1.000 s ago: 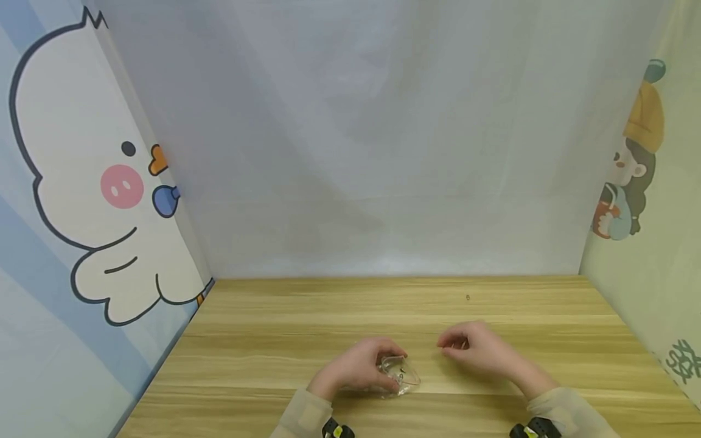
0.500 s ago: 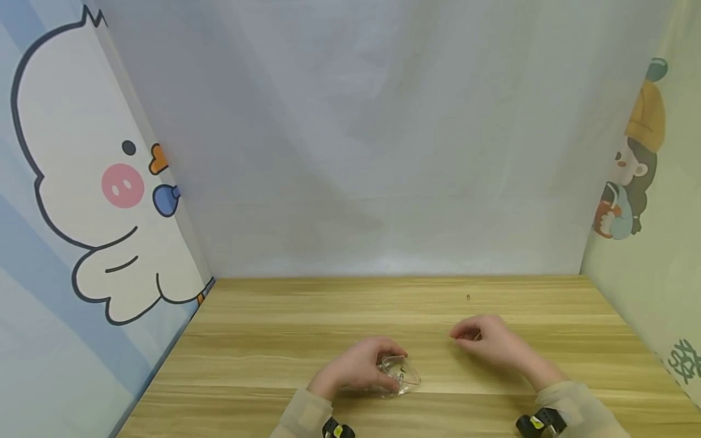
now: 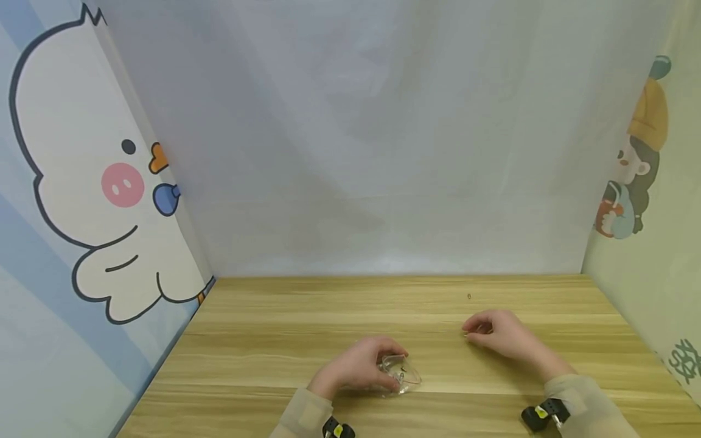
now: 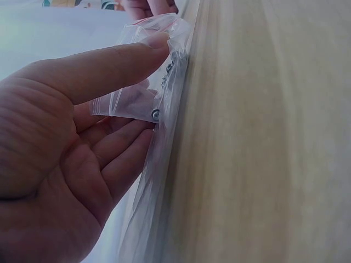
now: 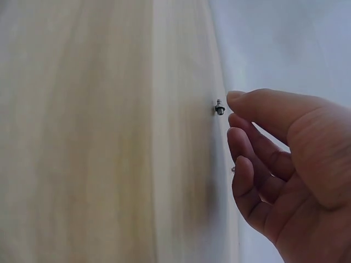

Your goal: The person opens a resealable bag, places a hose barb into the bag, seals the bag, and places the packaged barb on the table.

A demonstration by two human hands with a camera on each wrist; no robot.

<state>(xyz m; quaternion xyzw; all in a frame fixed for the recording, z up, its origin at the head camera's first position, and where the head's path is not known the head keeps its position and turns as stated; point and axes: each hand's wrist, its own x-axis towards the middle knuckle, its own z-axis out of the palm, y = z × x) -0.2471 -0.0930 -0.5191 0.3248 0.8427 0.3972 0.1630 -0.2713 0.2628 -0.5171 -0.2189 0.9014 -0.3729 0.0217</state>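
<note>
My left hand (image 3: 361, 368) holds a clear zip bag (image 3: 400, 377) low at the table's front middle. In the left wrist view the thumb lies over the bag (image 4: 131, 109), and the other fingers are behind it. Several small metal pieces show inside, one ring-like end (image 4: 156, 114) at the bag's lower corner. To the right, my right hand (image 3: 506, 337) is close over the table, thumb and index fingertip pinching a small metal fitting (image 5: 219, 108) with a narrow tip and dark collar. The other fingers curl loosely. Another tiny metal piece (image 3: 469, 296) lies farther back on the table.
The wood-grain table (image 3: 306, 310) ends at a pale grey curtain (image 3: 350, 152) behind. A wall panel with a white cartoon bird (image 3: 71, 134) flanks the left side, and a pale green panel (image 3: 657, 274) the right. Dark wrist cameras (image 3: 539, 415) sit on both sleeves.
My right hand has moved right and a little away from the body, from near the bag toward the metal piece at the back. The left hand and bag stay in place.
</note>
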